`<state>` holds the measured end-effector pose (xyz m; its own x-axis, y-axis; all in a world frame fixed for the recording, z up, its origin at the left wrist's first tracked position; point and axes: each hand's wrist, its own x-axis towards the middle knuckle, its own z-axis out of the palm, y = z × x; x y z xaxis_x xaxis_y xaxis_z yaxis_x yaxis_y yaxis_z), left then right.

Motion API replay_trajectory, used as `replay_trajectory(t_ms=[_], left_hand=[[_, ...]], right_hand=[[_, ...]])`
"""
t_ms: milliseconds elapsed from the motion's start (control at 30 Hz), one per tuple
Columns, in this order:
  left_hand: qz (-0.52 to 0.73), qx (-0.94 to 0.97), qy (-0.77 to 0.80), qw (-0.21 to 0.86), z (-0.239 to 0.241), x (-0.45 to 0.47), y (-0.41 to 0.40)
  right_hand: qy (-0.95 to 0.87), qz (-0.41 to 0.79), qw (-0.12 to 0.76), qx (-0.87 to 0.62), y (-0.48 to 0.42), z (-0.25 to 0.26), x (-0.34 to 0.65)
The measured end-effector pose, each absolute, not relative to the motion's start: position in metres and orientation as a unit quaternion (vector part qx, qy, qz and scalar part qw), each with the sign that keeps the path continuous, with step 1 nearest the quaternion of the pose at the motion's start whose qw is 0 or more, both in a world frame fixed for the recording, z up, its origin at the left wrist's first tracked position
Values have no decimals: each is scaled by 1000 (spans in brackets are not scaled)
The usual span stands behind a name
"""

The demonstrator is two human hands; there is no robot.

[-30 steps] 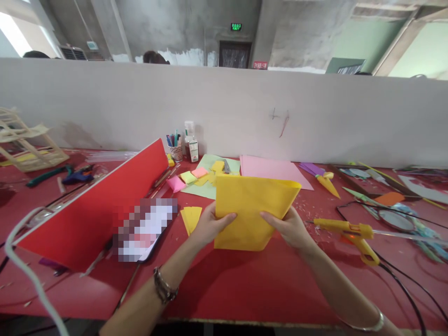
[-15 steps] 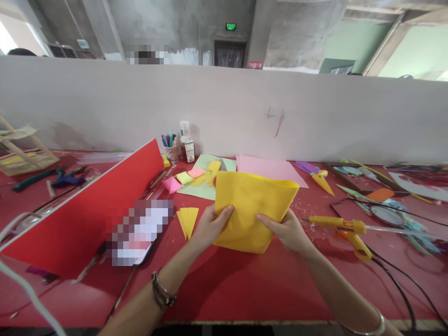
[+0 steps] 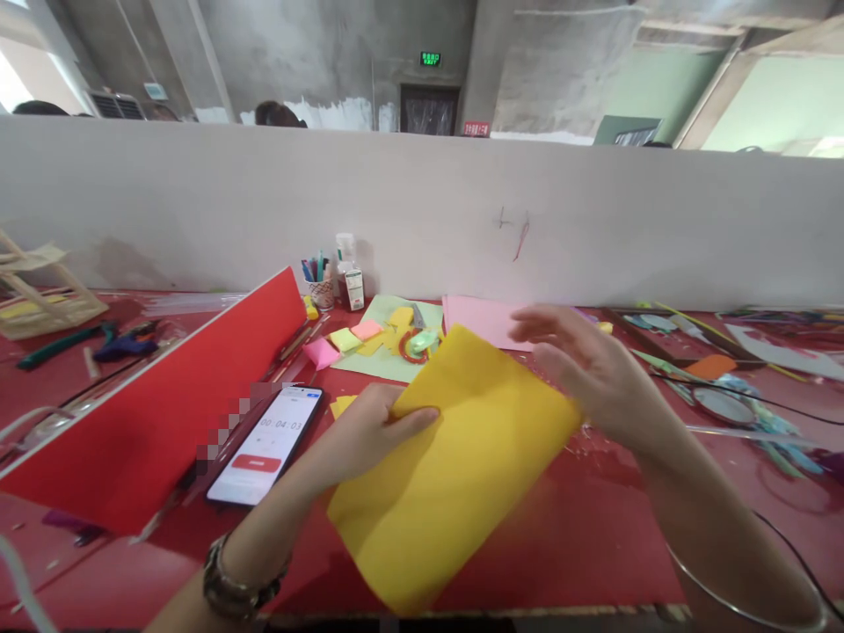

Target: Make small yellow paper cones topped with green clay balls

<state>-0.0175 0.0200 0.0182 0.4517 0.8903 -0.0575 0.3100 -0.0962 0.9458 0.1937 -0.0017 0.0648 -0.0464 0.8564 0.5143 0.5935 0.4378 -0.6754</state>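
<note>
From where I stand, the left hand (image 3: 375, 431) grips a yellow sheet (image 3: 462, 448) by its left edge, the thumb flat on the front and the fingers hidden behind. The sheet is tilted in the middle of the frame, above the red table (image 3: 567, 554), one corner pointing down toward the bottom edge. The right hand (image 3: 586, 374) is open, thumb and fingers apart, just beside the sheet's right corner; I can't tell whether it touches.

Left of centre, a phone (image 3: 267, 448) shows 00:04:03 on its screen, in front of a long red board (image 3: 164, 404) that leans across the left of the frame. Beyond the sheet, a pale green paper (image 3: 369, 360) lies near a pink paper (image 3: 471, 312), the latter partly hidden by the right hand. A cup of pens (image 3: 321, 293) stands beside a small box (image 3: 354, 290) near the white partition (image 3: 396, 193). At far left sits a wooden frame (image 3: 56, 312).
</note>
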Motion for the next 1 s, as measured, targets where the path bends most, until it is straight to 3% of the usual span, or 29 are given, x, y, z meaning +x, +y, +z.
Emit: replay_trajectory(t_ms=[100,200,333,567,833,1000], left_hand=[[238,736,409,483,26,-18,18],[216,759,396,470,26,-18,18],[212,759,418,453,21,-20,19],[285,799,445,286,26,-9,20],[297,781,420,354,27,1,24],[298,774,434,351,25,-1,25]], right_hand=[[-786,117,331,-509,0,75,180],[-806,70,272,-521,6,73,171],[-806,68,271,-521,12,64,167],[-807,57,265,-524,10,59,162],[-814,26,253,-523,5,58,164],[-824,12,199,-531,3,55,163]])
